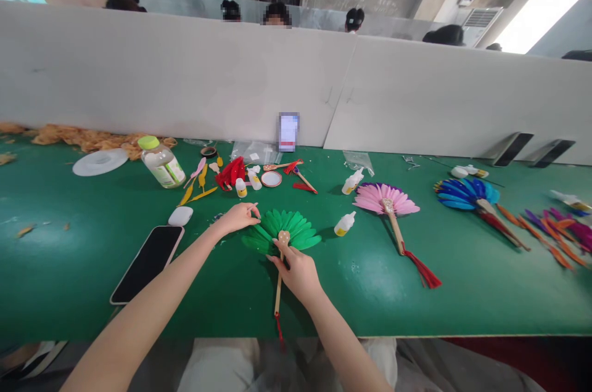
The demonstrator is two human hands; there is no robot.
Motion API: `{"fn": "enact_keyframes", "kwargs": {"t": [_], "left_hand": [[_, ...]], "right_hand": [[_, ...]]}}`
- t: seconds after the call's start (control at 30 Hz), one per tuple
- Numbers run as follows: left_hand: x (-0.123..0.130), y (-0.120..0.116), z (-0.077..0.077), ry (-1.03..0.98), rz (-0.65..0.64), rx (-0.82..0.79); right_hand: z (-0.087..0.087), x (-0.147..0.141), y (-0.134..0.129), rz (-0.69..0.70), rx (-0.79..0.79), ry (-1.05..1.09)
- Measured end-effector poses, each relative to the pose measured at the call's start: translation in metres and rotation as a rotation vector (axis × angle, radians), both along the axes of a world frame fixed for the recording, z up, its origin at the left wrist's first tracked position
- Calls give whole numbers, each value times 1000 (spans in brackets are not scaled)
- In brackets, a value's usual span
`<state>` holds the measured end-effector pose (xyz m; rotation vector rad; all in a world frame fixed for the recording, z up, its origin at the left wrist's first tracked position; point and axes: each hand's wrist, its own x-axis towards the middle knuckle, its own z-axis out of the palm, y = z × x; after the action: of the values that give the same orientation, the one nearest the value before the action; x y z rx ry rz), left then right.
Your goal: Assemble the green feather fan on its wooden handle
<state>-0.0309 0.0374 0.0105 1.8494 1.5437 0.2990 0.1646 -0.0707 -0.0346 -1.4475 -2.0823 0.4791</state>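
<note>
A green feather fan [296, 228] with a wooden handle and a red tassel lies on the green table [208, 293] in front of me. My left hand [240, 218] is at the fan's upper left, its thumb and fingers pinched on the tip of a green feather. My right hand [296, 269] closes round the top of the fan's handle, thumb and fingers near the heart-shaped wooden piece [283, 236]. To the right stands a small glue bottle [345, 224], and a pink feather fan [387, 200] lies beyond it.
A black phone [148, 264], white case [180, 216] and lidded bottle [161, 162] are at the left. Red feathers [231, 174] and small bottles lie behind the green fan. A blue fan [467, 193] lies right. A white partition [185, 84] borders the table's back.
</note>
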Motion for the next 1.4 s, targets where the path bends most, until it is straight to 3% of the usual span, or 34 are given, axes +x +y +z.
{"fn": "enact_keyframes", "kwargs": {"t": [0.57,0.93,1.4], "left_hand": [[-5,4,-1,48,10,-51],[-1,4,2,-15,-66,-89],[-13,3,-6,23,-62,-74]], "right_hand": [[2,1,-1,1,1,2],[0,1,0,-3,-7,13],[4,0,1,-15,-38,-35]]}}
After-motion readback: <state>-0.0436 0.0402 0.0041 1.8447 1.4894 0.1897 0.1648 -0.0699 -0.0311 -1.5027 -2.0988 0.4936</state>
